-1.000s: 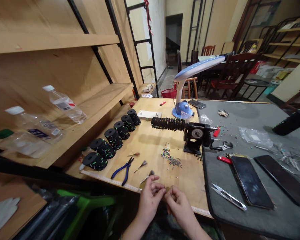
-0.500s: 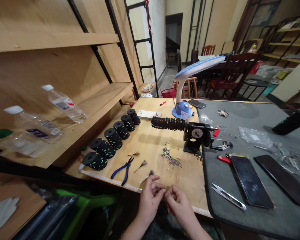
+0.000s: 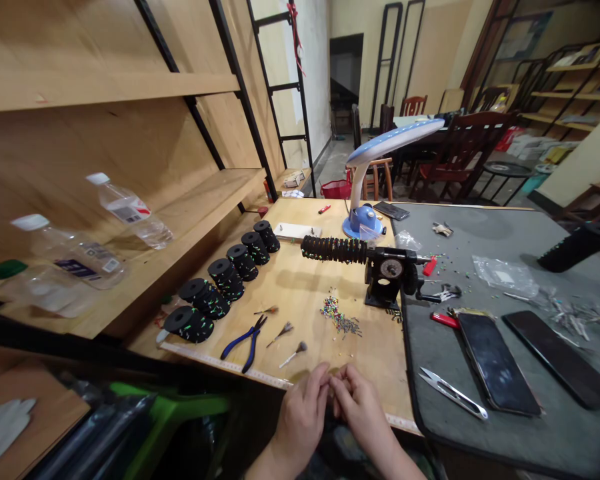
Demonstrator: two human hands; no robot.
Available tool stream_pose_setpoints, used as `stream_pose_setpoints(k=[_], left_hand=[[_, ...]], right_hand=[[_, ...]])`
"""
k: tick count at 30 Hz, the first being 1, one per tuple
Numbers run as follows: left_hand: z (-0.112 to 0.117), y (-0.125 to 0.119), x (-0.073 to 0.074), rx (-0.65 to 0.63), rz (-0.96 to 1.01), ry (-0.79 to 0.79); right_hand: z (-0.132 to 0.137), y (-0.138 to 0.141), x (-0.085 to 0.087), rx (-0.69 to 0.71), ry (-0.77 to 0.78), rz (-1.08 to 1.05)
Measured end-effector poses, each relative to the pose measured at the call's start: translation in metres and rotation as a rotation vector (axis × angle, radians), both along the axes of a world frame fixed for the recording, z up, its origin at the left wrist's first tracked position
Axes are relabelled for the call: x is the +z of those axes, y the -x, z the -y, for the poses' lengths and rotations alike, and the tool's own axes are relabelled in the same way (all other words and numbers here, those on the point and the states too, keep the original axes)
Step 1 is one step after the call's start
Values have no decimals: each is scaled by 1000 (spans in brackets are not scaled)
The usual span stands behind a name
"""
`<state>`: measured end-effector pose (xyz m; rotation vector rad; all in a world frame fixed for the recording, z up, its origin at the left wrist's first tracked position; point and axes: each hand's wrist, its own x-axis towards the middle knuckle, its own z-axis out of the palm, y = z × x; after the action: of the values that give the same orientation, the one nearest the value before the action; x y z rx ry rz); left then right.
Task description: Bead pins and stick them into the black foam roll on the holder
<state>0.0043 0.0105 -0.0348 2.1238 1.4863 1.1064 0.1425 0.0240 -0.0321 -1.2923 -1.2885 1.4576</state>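
Observation:
At the table's front edge my left hand (image 3: 304,404) and my right hand (image 3: 356,399) meet, fingertips pinched together. Whatever lies between the fingers is too small or hidden to make out. Just beyond them is a scattered pile of small coloured beads and thin dark pieces (image 3: 341,316). Left of the hands lie a small brush-like piece with a white stem (image 3: 294,355), two similar tufted pieces (image 3: 280,333) and blue-handled pliers (image 3: 246,343). Behind the beads stands a black hand-crank winder (image 3: 384,272) carrying a black ribbed roll (image 3: 334,249) dotted with colour.
Several black spools (image 3: 226,277) line the table's left side. A blue desk lamp (image 3: 363,220) stands behind the winder. On the grey mat (image 3: 430,400) at right lie thread snips (image 3: 453,393), two phones (image 3: 498,361) and a plastic bag (image 3: 505,275). Bottles (image 3: 70,251) rest on the left shelf.
My left hand has turned, its raised fingers curling in beside the right hand's fingertips. The white-stemmed brush-like piece, partly covered before, now shows whole. The view has shifted slightly.

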Motion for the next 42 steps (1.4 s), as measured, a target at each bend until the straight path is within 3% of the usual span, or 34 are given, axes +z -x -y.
stream_pose_setpoints(k=[3, 8, 11, 18, 28, 33, 38, 42], left_hand=[[0, -1, 5, -1, 173, 139], [-8, -4, 22, 69, 763, 592], [-13, -5, 30, 71, 872, 747], [-13, -1, 44, -4, 927, 614], [-12, 9, 72, -105, 1288, 794], [-10, 24, 101, -123, 1432, 715], [0, 33, 130, -118, 1408, 612], [4, 31, 133, -106, 1353, 581]], right_hand=[[-1, -2, 3, 26, -45, 50], [1, -6, 10, 60, -177, 200], [3, -8, 14, 100, -304, 344], [6, -9, 23, 161, -460, 496], [0, -5, 29, 163, -757, 527], [-14, -7, 19, 120, -791, 548], [-35, -4, 13, 68, -854, 598], [-48, 0, 12, 42, -848, 654]])
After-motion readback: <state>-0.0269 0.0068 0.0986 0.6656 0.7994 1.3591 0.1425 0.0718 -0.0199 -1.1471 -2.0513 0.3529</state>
